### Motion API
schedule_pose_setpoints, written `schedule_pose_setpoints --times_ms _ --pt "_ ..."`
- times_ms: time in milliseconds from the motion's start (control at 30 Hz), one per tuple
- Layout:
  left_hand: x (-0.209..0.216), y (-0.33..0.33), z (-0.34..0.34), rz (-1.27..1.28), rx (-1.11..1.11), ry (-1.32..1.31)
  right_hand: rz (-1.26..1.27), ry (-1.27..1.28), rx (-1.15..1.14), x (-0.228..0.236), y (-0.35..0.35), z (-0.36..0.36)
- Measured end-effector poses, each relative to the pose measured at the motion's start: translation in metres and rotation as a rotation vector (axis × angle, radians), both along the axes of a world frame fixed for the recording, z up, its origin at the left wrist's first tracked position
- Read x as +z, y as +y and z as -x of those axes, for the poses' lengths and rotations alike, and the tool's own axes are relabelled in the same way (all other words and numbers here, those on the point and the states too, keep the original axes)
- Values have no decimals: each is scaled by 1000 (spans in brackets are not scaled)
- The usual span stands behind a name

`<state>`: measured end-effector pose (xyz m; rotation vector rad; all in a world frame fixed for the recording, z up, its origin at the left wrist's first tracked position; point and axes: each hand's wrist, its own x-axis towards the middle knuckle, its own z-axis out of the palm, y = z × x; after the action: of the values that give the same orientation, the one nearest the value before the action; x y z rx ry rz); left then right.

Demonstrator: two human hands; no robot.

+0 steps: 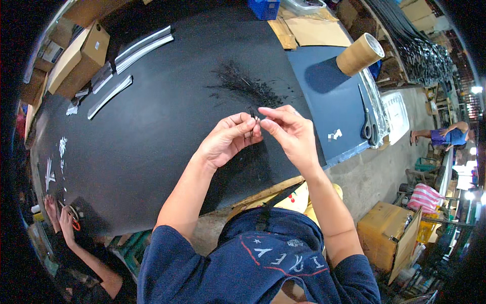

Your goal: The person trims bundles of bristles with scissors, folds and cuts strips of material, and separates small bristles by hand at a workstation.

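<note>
In front of my body, over the black tabletop (pixel 167 152), my two hands meet. Thumb and fingertips of my left hand (pixel 225 139) pinch a thin black piece (pixel 252 112), too small to name exactly. My right hand (pixel 293 134) is close against it from the other side, fingers curled in toward the same piece; its index fingertip stands a little off the thumb, and anything held between its fingers is too small to make out. Just beyond the hands lies a loose heap of thin black strands (pixel 250 86).
To the right, a blue sheet (pixel 324 111) carries a cardboard tube (pixel 359 54), black-handled scissors (pixel 368 121) and small white scraps (pixel 334 135). White strips (pixel 144 48) and a cardboard box (pixel 81 61) are far left. A co-worker's hands (pixel 63 218) hold orange-handled scissors near the left edge.
</note>
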<state>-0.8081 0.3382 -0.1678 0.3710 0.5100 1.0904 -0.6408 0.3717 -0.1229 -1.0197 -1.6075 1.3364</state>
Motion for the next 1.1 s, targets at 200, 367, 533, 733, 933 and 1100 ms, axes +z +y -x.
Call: schedule_pose_setpoints --times_ms 200,367,533,733,933,1100 --pt "0 -2 1 -13 -37 25 142 90 142 -4 13 6" --pt "1 -3 3 -36 -67 175 417 215 217 -4 14 1" --pt "5 -2 2 -115 -29 418 393 208 202 -7 11 -1" --pt "4 -1 -1 -178 111 368 266 277 13 -2 5 6" --pt "-3 -5 0 -68 257 350 364 361 61 -6 -15 15" --pt "16 -10 -11 -61 352 525 412 443 1 -9 -29 18"
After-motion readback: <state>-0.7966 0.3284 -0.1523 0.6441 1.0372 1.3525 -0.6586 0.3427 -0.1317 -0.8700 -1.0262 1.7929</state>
